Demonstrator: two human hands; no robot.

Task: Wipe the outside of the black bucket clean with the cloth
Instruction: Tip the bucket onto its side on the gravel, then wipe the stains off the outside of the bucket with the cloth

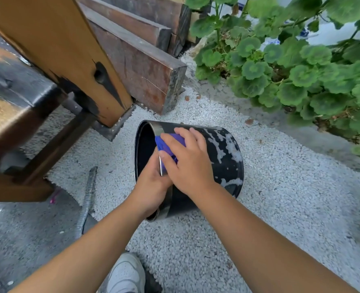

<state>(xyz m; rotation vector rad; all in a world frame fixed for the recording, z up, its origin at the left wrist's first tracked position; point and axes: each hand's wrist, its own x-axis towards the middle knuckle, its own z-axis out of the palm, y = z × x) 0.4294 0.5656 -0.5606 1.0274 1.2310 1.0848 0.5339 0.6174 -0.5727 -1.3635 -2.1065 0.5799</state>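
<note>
Both hands work the black bucket (223, 157), lying sideways on white gravel (280, 187): left hand (151, 185) grips its rim, right hand (185, 159) presses the blue cloth (166, 144) flat near the rim. Wiping is underway; pale splatter towards the base probably calls for sweeping rightward next.

- Most of the blue cloth (170, 142) is hidden under the right hand (185, 163).
- Left hand (151, 182) fingers vanish inside the black bucket (223, 153) rim.
- Below the bucket, the grey shoe (125, 275) is cut off by the frame edge.
</note>
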